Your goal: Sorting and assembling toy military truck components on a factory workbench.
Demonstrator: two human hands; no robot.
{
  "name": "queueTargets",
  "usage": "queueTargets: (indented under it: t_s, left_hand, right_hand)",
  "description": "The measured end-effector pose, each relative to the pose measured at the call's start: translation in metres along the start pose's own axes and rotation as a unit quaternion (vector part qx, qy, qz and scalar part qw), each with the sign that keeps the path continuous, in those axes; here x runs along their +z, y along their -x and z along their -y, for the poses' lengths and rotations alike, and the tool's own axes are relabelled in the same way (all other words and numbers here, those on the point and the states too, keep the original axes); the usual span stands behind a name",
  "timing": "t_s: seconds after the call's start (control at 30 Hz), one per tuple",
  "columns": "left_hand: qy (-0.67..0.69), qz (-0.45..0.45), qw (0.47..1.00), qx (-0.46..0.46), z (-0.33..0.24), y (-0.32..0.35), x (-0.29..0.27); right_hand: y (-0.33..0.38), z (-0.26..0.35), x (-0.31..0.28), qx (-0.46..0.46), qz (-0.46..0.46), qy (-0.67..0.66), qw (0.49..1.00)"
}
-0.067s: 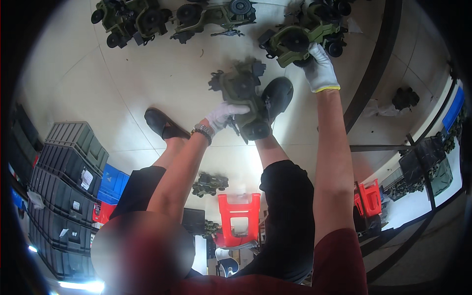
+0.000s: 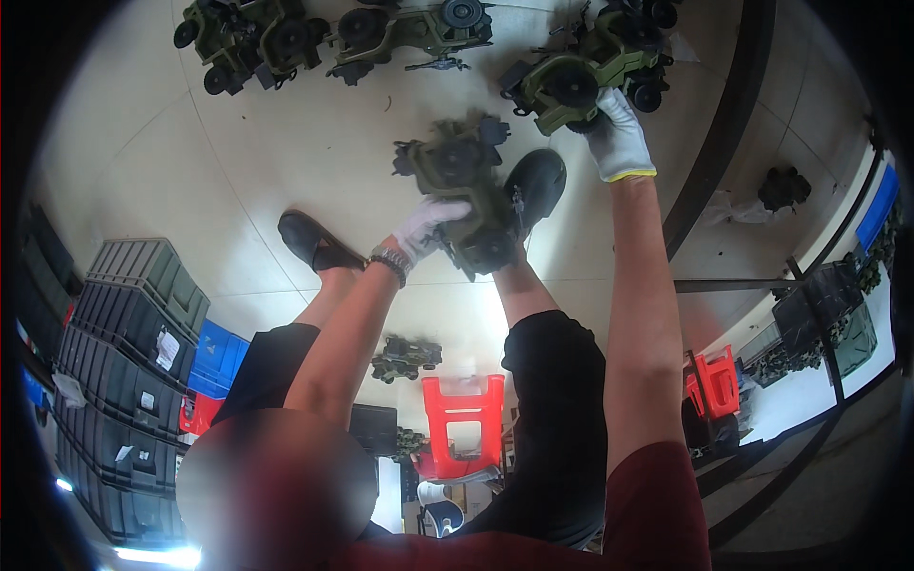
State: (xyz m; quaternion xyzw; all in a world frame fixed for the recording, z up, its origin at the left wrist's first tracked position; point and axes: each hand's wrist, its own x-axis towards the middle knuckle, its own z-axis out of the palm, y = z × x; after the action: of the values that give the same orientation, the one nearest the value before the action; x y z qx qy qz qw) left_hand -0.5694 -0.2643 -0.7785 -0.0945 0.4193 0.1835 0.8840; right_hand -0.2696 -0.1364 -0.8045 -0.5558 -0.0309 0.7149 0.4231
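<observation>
A white-gloved hand, my left hand (image 2: 427, 226), is closed on the side of an olive-green toy military jeep (image 2: 459, 164). That jeep hangs above the floor near my right shoe, a little blurred by motion, its dark wheel toward me. Farther off to the right, my right hand (image 2: 619, 141), in a white glove with a yellow cuff edge, grips the near side of a second olive-green toy jeep (image 2: 564, 84). Its fingertips are partly hidden by the wheel and body. More green vehicles crowd right behind this second jeep.
More toy jeeps (image 2: 411, 38) lie along the far floor, with another cluster (image 2: 249, 40) at far left. A dark metal bar (image 2: 719, 143) crosses on the right. Stacked grey crates (image 2: 129, 319) stand at left. A red stool (image 2: 464, 385) and another toy vehicle (image 2: 407, 358) are behind me.
The jeep in my left hand has shifted slightly left and turned a little, the hand moving with it. My right hand stays nearly in place on its jeep.
</observation>
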Motion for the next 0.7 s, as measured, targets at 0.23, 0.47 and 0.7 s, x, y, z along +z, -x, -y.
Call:
queueTargets:
  t_s: [0.23,0.47,0.7]
  left_hand:
    - [0.149,-0.057,0.987,0.014,0.002,0.077,-0.039]
    - [0.171,-0.159,0.971,0.048,-0.038,0.164,0.004]
    - [0.066,0.025,0.997,-0.034,-0.028,0.351,0.056]
  right_hand:
    - [0.026,-0.003,-0.016,0.037,0.086,-0.011,0.996]
    - [0.129,0.019,0.005,0.122,0.117,0.070,0.983]
    - [0.335,0.050,0.139,0.147,0.106,0.009,0.983]
